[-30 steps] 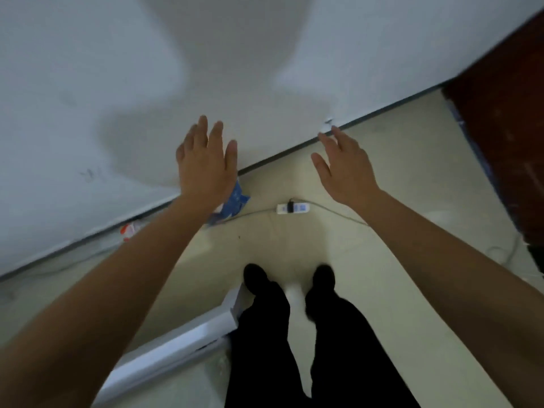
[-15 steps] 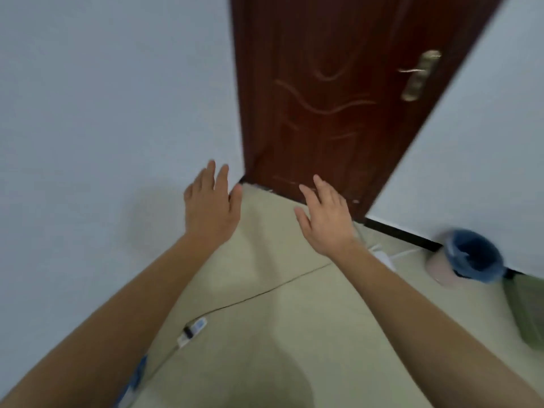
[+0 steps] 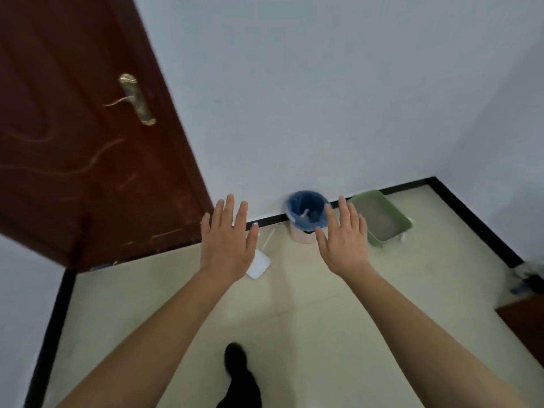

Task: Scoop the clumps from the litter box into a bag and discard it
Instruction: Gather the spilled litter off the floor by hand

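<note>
A green litter box (image 3: 382, 217) filled with grey litter stands on the floor against the far wall, near the room's corner. Left of it is a small pink bin lined with a blue bag (image 3: 306, 214), with a pale handle sticking up inside. My left hand (image 3: 228, 240) and my right hand (image 3: 344, 237) are stretched out in front of me, palms down, fingers straight, holding nothing. Both hover well short of the bin and the box. My right hand overlaps the bin's right edge in the view.
A dark red door (image 3: 76, 136) with a brass handle (image 3: 137, 98) fills the left. A flat white object (image 3: 259, 265) and a thin white stick (image 3: 268, 239) lie on the cream floor near the bin. Dark furniture (image 3: 527, 316) sits at the right edge. My black shoe (image 3: 235, 356) is below.
The view has swung right: the door slid to the left, and the bin and litter box came from the right edge to the centre. Both hands stay outstretched and flat.
</note>
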